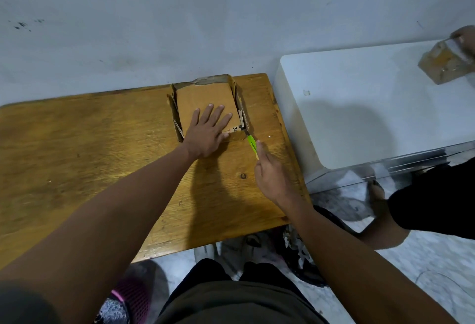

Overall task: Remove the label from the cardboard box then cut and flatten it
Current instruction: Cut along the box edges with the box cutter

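Note:
A brown cardboard box (pixel 203 95) lies open on the wooden table (pixel 77 144), near the wall, with its side walls still standing. My left hand (pixel 208 131) presses flat on the box's inner panel, fingers spread. My right hand (pixel 270 172) holds a green utility knife (pixel 252 145). The blade tip is at the box's near right corner, next to a scrap of white label with black print (pixel 234 128).
A white appliance top (pixel 359 108) stands to the right of the table. At its far right another person's hand (pixel 465 41) holds a second cardboard box (pixel 444 63). Shoes and clutter lie on the floor (pixel 424 267) below the table.

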